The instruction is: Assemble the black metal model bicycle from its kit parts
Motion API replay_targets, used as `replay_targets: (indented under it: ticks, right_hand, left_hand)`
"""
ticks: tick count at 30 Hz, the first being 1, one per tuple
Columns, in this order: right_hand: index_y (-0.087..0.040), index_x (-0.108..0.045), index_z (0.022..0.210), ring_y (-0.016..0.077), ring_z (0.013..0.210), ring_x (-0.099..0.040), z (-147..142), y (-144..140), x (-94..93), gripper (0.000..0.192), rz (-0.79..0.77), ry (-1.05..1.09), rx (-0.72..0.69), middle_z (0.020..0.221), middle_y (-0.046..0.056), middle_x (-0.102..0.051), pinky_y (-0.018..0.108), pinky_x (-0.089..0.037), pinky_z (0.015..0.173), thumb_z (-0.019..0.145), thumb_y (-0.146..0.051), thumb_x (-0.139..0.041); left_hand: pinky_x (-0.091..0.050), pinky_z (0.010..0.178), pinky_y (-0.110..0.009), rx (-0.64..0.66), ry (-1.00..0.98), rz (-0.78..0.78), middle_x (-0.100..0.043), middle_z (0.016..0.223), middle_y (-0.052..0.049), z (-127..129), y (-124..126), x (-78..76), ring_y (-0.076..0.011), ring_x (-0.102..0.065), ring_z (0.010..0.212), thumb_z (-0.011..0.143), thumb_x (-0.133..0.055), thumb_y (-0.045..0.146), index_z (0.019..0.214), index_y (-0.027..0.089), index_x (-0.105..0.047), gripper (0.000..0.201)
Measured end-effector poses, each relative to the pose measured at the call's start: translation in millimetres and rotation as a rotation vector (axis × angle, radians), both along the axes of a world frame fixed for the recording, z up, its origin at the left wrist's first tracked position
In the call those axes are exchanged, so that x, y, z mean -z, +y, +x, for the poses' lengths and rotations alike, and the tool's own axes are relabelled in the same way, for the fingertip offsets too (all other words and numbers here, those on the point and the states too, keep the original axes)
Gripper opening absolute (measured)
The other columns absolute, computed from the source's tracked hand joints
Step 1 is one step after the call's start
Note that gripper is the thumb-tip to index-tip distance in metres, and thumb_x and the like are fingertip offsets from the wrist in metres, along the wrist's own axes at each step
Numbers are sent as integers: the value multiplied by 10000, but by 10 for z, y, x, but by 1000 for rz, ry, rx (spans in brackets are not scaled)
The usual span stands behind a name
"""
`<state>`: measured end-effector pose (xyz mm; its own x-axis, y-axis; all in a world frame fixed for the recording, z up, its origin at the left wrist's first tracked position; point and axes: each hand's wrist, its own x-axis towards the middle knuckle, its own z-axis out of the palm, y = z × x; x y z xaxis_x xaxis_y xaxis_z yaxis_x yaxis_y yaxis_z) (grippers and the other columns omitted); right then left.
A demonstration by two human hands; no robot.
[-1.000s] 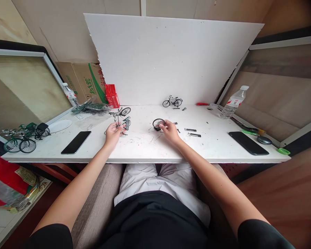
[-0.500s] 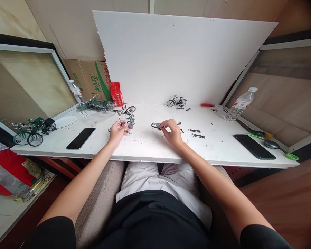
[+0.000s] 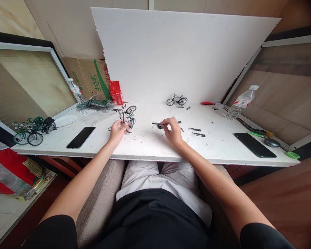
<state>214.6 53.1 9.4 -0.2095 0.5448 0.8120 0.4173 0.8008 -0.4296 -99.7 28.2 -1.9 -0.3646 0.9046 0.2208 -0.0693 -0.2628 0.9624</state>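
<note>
One wheel is pinched edge-on in my right hand above the table, unmounted, while my left hand grips the half-built bike frame, so I judge assembly midway.

The person wears a black short-sleeved top, its sleeves ending well above the elbows, far back from the fingers. Forearms, wrists and both hands are bare. Pale grey-white trousers cover the lap.
</note>
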Motion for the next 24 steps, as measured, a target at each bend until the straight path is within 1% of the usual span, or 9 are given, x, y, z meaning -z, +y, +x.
replay_targets:
  ticks: [3,4,6,8,12,16,20,22,24]
  right_hand:
    - [-282,-710,1263,303,1023,-635,3,16,8,305,25,8,30,1038,107,-707,534,-553,971,1097,-174,-479]
    - [-289,-714,1280,304,1040,-628,5,23,11,341,33,10,32,1049,110,-690,528,-557,964,1095,-157,-461]
    - [-292,-741,1216,306,1063,-616,10,38,16,355,35,12,33,1054,113,-653,509,-569,930,1081,-129,-455]
    - [-285,-754,1135,308,1066,-610,14,52,17,325,16,10,49,1042,111,-630,504,-572,914,1066,-121,-482]
    - [-281,-768,1133,311,1051,-616,17,71,16,294,-12,-4,73,1023,106,-646,528,-563,948,1061,-139,-522]
    - [-282,-809,1136,308,1017,-635,16,97,47,289,-31,-70,-5,990,103,-703,535,-561,962,1060,-166,-555]
    - [-269,-850,1079,315,1044,-642,17,108,99,234,-81,-212,-127,1049,107,-772,525,-572,959,1020,-174,-644]
    - [-256,-861,1061,315,1065,-644,17,98,112,262,-113,-300,-188,1074,108,-779,516,-578,969,988,-129,-644]
    - [-249,-867,1070,312,1099,-647,18,82,115,335,-147,-367,-221,1100,106,-780,502,-581,984,952,-66,-612]
  left_hand:
    - [-612,652,-278,0,2,-1,-819,1081,-131,1,3,2,-130,-720,666,785,-928,406,1144,160,-628,529]
    - [-614,653,-279,-3,-2,-3,-819,1080,-132,1,4,3,-134,-726,674,783,-929,403,1140,158,-629,527]
    - [-618,656,-281,-6,-12,-4,-819,1076,-133,1,6,4,-141,-735,687,779,-934,400,1127,157,-630,522]
    - [-621,657,-285,-3,-15,-1,-821,1069,-129,-1,8,8,-138,-729,683,779,-941,407,1122,160,-631,524]
    - [-624,660,-290,7,-2,3,-822,1072,-128,-7,14,18,-125,-710,660,789,-941,430,1132,162,-632,535]
    - [-625,663,-297,1,-3,-2,-826,1073,-127,-7,16,21,-136,-723,673,784,-942,448,1131,168,-628,545]
    - [-626,681,-299,6,-2,48,-819,1084,-137,7,7,18,-154,-743,708,785,-942,457,1151,170,-635,557]
    - [-630,705,-294,-1,24,100,-811,1108,-147,27,-2,16,-179,-778,780,801,-932,454,1157,170,-640,541]
    - [-639,751,-289,-6,73,168,-795,1177,-151,67,-19,9,-208,-813,903,822,-918,444,1153,175,-648,505]
